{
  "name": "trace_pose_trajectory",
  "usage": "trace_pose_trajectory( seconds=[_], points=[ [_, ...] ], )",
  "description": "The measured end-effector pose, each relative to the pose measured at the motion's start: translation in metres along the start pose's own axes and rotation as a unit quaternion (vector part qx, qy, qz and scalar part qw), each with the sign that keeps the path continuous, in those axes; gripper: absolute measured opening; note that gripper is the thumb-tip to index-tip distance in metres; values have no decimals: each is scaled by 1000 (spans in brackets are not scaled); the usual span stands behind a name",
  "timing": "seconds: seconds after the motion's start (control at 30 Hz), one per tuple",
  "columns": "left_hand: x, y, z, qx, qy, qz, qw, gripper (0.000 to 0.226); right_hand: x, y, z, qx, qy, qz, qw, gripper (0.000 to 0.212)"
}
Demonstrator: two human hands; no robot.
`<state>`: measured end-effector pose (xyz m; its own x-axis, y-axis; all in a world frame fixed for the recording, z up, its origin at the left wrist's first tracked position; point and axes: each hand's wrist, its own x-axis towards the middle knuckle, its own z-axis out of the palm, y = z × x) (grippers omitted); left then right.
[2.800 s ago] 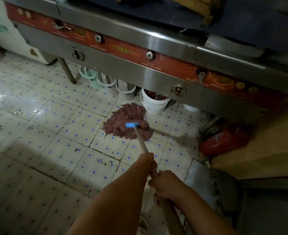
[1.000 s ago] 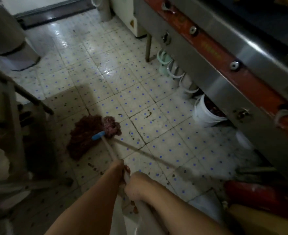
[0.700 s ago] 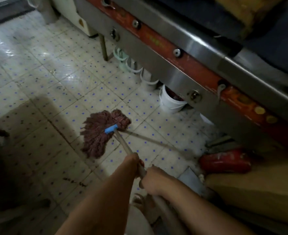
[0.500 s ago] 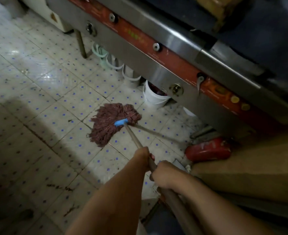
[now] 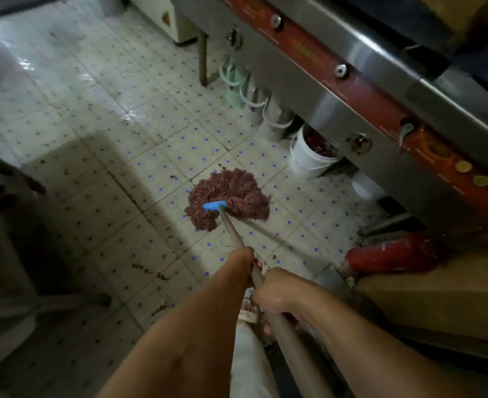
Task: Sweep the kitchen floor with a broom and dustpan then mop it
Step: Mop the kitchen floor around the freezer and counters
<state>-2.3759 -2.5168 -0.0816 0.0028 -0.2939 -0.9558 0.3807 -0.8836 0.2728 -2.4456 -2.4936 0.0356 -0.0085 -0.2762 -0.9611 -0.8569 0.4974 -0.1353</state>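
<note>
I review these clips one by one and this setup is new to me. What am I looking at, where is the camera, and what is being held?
No machine here: a person wears one camera on the head, looking down at their own arms. The left hand and right hand both grip a mop handle, left hand lower down. The reddish mop head lies spread on the dotted tile floor. Under the steel cooking range stands a white bucket; a red cylinder lies to the right.

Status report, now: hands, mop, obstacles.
Left hand and right hand both grip the mop handle. Mop head flat on tile. White bucket just beyond it.
</note>
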Motion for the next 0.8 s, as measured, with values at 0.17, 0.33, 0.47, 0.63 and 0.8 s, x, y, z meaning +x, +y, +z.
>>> trace_pose_trajectory(
  seconds=[0.17,0.33,0.47,0.63,0.8],
  points=[
    [-10,-31,-83,-54,31,-24,998,24,-12,-27,68,-34,-55,9,998,10],
    [-24,-60,-163,-78,64,-10,995,41,-12,-51,142,-115,-70,-46,990,36],
    [-32,-82,-213,-108,111,-11,988,43,-19,-66,185,-173,-110,-64,977,42],
    [-52,-112,-245,-168,131,-18,977,39,-38,-71,221,-268,-127,-82,951,40],
    [-61,-122,-225,-187,134,-11,973,40,-55,-58,213,-341,-113,-112,926,28]
  ],
)
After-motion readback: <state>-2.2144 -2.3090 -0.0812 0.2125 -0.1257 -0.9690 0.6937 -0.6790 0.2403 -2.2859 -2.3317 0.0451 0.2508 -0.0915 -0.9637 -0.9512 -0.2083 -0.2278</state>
